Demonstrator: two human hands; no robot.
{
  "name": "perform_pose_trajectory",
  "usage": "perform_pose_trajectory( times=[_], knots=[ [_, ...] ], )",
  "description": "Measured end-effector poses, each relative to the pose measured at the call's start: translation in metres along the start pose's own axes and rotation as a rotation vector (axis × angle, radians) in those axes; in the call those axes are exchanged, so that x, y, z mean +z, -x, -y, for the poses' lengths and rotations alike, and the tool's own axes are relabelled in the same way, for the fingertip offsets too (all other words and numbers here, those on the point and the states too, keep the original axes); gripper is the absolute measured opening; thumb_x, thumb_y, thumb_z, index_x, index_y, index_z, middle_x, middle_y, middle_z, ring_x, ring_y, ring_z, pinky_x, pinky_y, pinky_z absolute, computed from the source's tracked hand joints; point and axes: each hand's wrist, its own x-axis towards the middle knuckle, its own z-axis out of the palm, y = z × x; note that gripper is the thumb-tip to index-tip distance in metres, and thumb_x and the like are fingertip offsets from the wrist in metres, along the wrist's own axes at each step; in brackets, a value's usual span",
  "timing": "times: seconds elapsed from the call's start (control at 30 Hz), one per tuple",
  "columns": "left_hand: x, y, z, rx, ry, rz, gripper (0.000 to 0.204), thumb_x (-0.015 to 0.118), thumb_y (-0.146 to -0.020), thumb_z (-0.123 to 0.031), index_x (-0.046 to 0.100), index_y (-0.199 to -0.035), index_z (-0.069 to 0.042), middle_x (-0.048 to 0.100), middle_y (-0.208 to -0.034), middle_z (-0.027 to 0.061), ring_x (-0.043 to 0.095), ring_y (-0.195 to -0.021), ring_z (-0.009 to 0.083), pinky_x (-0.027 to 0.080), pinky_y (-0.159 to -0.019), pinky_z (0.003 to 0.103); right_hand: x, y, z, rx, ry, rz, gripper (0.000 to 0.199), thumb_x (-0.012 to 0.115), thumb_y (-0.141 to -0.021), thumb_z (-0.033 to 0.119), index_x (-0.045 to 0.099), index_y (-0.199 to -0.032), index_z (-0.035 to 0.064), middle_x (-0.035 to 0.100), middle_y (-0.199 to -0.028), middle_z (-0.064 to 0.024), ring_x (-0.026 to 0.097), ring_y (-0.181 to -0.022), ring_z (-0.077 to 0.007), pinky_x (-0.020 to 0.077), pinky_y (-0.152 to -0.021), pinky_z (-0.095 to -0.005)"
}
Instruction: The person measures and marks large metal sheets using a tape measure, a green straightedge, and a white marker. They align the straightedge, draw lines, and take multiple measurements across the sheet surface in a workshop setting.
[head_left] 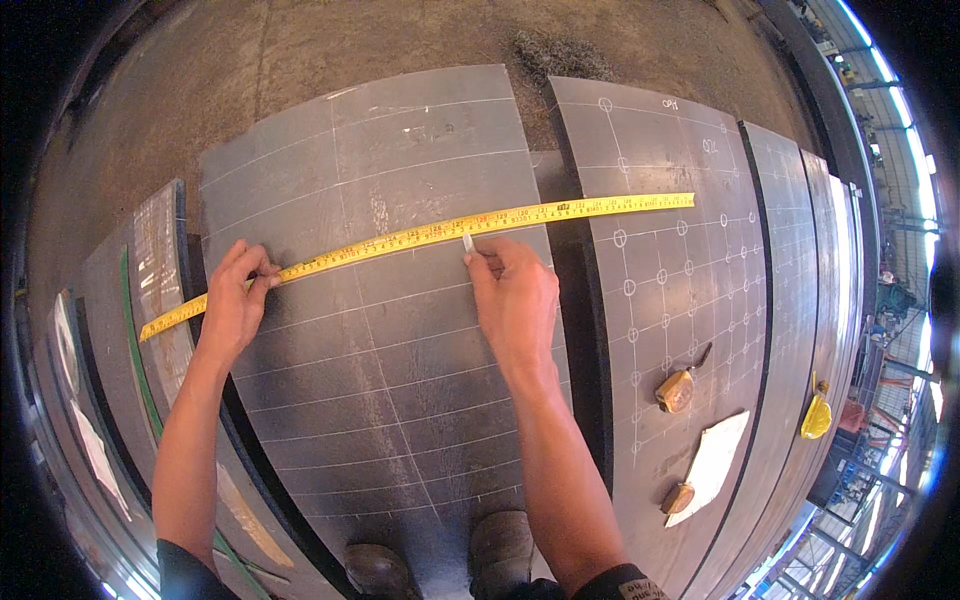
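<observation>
A yellow measuring tape strip [400, 242] lies crosswise over a grey steel plate [450, 390] ruled with thin white lines. My left hand [236, 300] pinches the strip's lower edge near the plate's left side, thumb and fingers closed on it. Right of the plate's middle, my right hand [517, 300] grips a short white chalk stick [467, 243] between its fingertips. The chalk's tip is at the strip's lower edge. Past both sides of this plate the strip runs on, its right end lying over the neighbouring plate [665, 130].
Circles and crossing lines mark the right plate. On it are a worn tan tool [675, 391], a white paper sheet [722, 455] and a small brown block [678, 498]. Dark gaps separate the plates. A yellow object [817, 415] lies farther right. My shoes [500, 550] stand at the near edge.
</observation>
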Motion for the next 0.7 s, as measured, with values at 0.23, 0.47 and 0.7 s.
perform_pose_trajectory(
  times=[0.23, 0.47, 0.7],
  knots=[
    [-0.001, 0.001, -0.002, 0.003, 0.028, 0.003, 0.019, 0.065, -0.080, 0.011, 0.050, -0.088, 0.005, 0.050, -0.087, 0.0129, 0.062, -0.086, 0.0299, 0.048, -0.080, 0.034, 0.001, 0.000, -0.003, -0.026, 0.035, 0.001, 0.014, 0.070, -0.087, 0.010, 0.071, -0.099, 0.0018, 0.069, -0.089, -0.0180, 0.068, -0.081, -0.0397, 0.0533, -0.073, -0.0486],
    [0.000, -0.002, -0.008, 0.033, -0.019, 0.001, 0.019, 0.066, -0.079, 0.010, 0.050, -0.087, 0.004, 0.050, -0.086, 0.0132, 0.059, -0.083, 0.0303, 0.048, -0.078, 0.035, 0.005, 0.004, 0.008, -0.120, 0.248, -0.024, 0.011, 0.068, -0.085, 0.008, 0.067, -0.091, -0.0015, 0.067, -0.087, -0.0187, 0.067, -0.080, -0.0416, 0.0541, -0.074, -0.0501],
    [-0.003, -0.001, 0.000, 0.034, -0.014, 0.001, 0.019, 0.065, -0.080, 0.010, 0.050, -0.088, 0.003, 0.050, -0.085, 0.0139, 0.062, -0.085, 0.0309, 0.050, -0.077, 0.038, -0.063, 0.010, 0.047, 0.082, 0.380, 0.215, 0.014, 0.067, -0.084, 0.014, 0.068, -0.084, -0.0003, 0.069, -0.093, -0.0203, 0.069, -0.085, -0.0418, 0.0553, -0.077, -0.0495]
  ],
)
